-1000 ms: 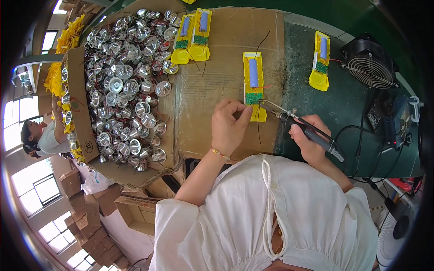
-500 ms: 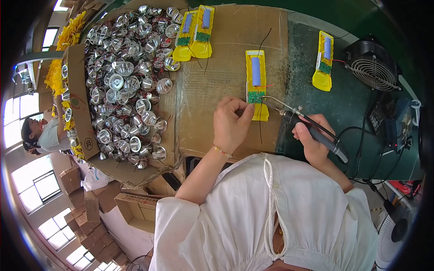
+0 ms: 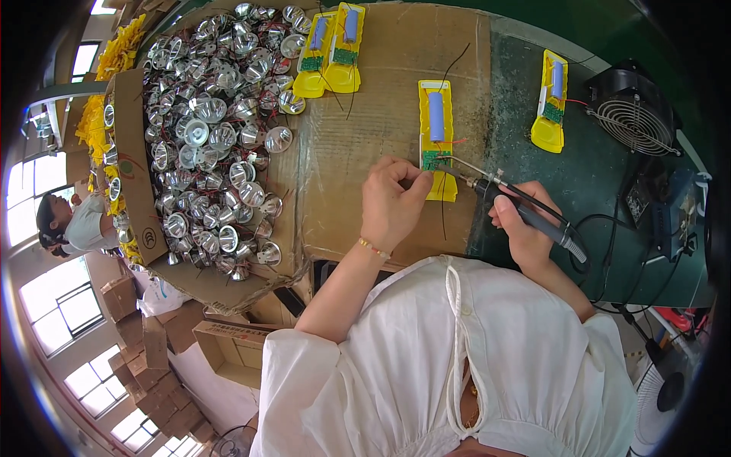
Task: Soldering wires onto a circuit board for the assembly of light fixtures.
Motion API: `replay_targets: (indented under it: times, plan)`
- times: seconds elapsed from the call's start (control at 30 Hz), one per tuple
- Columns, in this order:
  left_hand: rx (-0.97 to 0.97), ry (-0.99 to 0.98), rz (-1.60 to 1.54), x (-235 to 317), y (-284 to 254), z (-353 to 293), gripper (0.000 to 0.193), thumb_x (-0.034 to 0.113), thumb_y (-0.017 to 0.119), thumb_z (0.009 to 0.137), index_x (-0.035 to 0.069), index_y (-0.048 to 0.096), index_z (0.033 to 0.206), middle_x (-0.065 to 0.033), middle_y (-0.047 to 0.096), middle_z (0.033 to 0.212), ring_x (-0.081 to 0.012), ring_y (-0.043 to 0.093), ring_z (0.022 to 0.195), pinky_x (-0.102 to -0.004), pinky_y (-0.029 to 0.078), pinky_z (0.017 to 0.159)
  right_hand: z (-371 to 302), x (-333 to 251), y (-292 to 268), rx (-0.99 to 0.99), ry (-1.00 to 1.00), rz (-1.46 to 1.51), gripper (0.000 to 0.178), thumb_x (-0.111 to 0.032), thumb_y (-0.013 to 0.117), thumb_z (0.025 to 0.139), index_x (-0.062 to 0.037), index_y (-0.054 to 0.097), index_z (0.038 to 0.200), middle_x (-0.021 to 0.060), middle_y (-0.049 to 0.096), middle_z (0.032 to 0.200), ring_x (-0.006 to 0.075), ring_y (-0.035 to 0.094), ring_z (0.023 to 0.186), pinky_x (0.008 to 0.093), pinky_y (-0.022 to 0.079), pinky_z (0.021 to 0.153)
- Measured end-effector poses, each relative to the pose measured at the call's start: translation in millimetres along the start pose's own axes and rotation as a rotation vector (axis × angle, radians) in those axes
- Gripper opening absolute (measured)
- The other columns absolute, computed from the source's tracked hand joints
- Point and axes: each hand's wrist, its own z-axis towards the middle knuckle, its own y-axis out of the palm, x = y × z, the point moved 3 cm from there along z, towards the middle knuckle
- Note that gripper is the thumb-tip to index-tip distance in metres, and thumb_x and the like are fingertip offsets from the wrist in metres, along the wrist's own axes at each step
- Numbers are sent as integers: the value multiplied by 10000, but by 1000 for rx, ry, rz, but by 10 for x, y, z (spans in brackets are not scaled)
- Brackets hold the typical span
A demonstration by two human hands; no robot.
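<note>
While the right hand (image 3: 525, 228) gripped a soldering iron (image 3: 525, 213) like a pen, fingers closed round its dark handle, the tip rested at the small green circuit board (image 3: 431, 159) on a yellow housing (image 3: 436, 137). The left hand (image 3: 392, 199) sat just beside it, fingertips pinched together at the board's edge, apparently steadying a thin wire; what exactly it pinched was too small to tell. Housing lay on a cardboard sheet (image 3: 381, 114) on the table (image 3: 594, 167), a blue cylindrical cell (image 3: 435, 116) seated in its upper half.

Judged step: soldering a lead to the board, joint in progress. Next move would call for holding the wire still until the joint set, then lifting the tip straight off.

Further out: two similar housings (image 3: 331, 49) at the top, another (image 3: 550, 103) to the right near a small black fan (image 3: 632, 114), and a carton (image 3: 137, 183) heaped with silver reflectors (image 3: 213, 137) to the left.
</note>
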Motion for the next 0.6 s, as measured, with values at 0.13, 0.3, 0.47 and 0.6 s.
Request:
replay_targets:
  times: [0.13, 0.3, 0.47, 0.6]
  plan:
    - [-20, -4, 14, -10, 3, -1, 150, 130, 641, 722, -3, 611, 660, -105, 557, 702, -234, 536, 683, -325, 429, 624, -15, 7, -10, -8, 1, -4, 152, -87, 652, 786, 14, 558, 848, 64, 613, 672, 79, 561, 593, 207, 453, 541]
    - [-20, -13, 21, -11, 11, -2, 153, 131, 642, 720, -5, 610, 659, -105, 559, 702, -233, 536, 685, -325, 430, 628, -28, -3, -28, 41, 69, 96, 150, -82, 628, 806, 20, 554, 889, 74, 599, 697, 92, 570, 604, 211, 475, 541]
    - [-22, -24, 21, 43, -22, -18, 157, 129, 642, 723, -13, 609, 665, -107, 559, 712, -224, 539, 673, -315, 429, 622, -57, -60, -131, 43, 0, 121, 159, -75, 620, 809, 29, 550, 908, 81, 595, 703, 99, 572, 603, 210, 482, 540]
    - [-23, -33, 27, 29, -20, 9, 156, 128, 643, 723, -16, 611, 672, -108, 558, 713, -221, 539, 662, -311, 428, 611, -51, -4, -184, 69, 4, 138, 159, -71, 619, 806, 30, 550, 909, 86, 596, 700, 102, 570, 596, 212, 482, 539]
